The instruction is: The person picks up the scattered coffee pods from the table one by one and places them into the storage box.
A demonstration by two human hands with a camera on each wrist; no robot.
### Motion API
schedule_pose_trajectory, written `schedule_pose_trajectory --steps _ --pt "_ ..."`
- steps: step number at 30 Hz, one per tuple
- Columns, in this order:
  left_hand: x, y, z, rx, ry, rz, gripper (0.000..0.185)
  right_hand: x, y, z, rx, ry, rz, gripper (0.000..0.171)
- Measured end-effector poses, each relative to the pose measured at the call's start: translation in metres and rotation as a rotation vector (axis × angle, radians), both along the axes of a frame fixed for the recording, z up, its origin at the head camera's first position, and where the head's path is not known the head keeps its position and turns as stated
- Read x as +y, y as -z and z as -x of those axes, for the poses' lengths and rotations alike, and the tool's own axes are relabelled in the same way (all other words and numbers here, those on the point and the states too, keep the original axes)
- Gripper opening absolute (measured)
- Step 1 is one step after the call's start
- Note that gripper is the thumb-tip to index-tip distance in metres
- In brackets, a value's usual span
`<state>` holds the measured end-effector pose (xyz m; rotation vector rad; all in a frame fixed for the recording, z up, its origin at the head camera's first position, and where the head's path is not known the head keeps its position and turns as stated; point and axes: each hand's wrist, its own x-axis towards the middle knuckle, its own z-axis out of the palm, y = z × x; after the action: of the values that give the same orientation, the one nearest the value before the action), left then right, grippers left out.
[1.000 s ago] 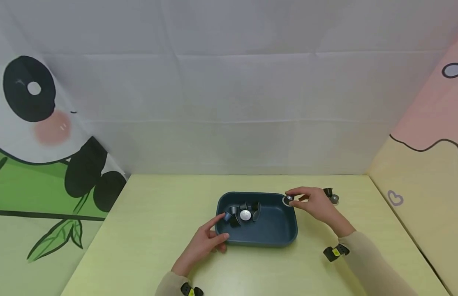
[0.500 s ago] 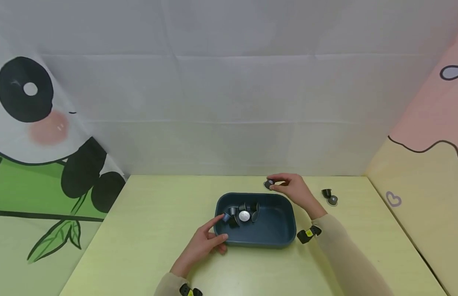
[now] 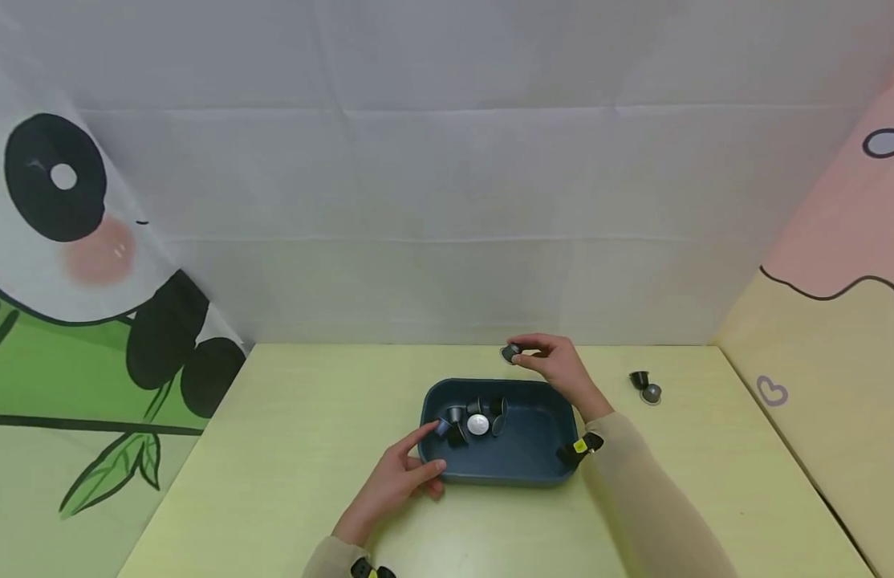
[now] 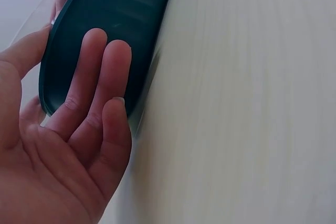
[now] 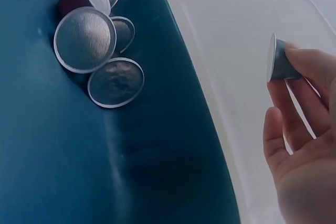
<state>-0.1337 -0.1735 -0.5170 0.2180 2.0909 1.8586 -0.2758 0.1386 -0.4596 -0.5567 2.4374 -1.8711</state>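
The right hand is up over the far edge of the dark blue tray, and its grip is closed on a single small capsule — pinched between fingertips and thumb, foil end pointing left, held clear of the tray's far rim and above the surface. The right wrist view shows it well: the capsule sits at the fingertips, off to the side of the tray wall, not touching it.

Down in the tray, a cluster of capsules lies bunched toward the far-left part of the floor — some on their sides, one with its silver foil face turned up. From the right wrist those foil discs crowd together, overlapping, in the tray's corner.

The left hand is at the tray's near-left corner. Its fingers are straight and relaxed, lying against the outer wall, thumb up by the rim; nothing is held. The left wrist camera has those fingers flat on the dark tray side.

Over by the right edge of the surface, well apart from the tray, two more capsules sit just beside each other, untouched.

The tray itself sits about midway across the surface, nearer the front edge than the back.
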Motion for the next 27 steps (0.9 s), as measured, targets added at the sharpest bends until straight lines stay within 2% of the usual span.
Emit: schedule_pose_trajectory --steps 3,6,15,20,27 --pt "-0.001 0.001 0.001 0.002 0.001 0.012 0.07 -0.003 0.007 0.003 -0.009 -0.004 -0.003 0.035" --pt "-0.002 0.001 0.001 0.002 0.002 0.016 0.069 -0.006 0.006 0.003 -0.015 -0.027 -0.002 0.036" --pt "-0.002 0.001 -0.001 -0.005 0.002 0.004 0.07 -0.017 0.017 0.005 -0.006 -0.135 -0.006 0.035" --pt "-0.002 0.001 -0.001 -0.005 -0.004 0.0 0.07 -0.022 0.021 0.001 0.014 -0.245 -0.085 0.032" --pt "-0.001 0.0 -0.001 -0.005 -0.007 0.015 0.069 -0.028 0.018 -0.004 0.064 -0.406 -0.223 0.03"
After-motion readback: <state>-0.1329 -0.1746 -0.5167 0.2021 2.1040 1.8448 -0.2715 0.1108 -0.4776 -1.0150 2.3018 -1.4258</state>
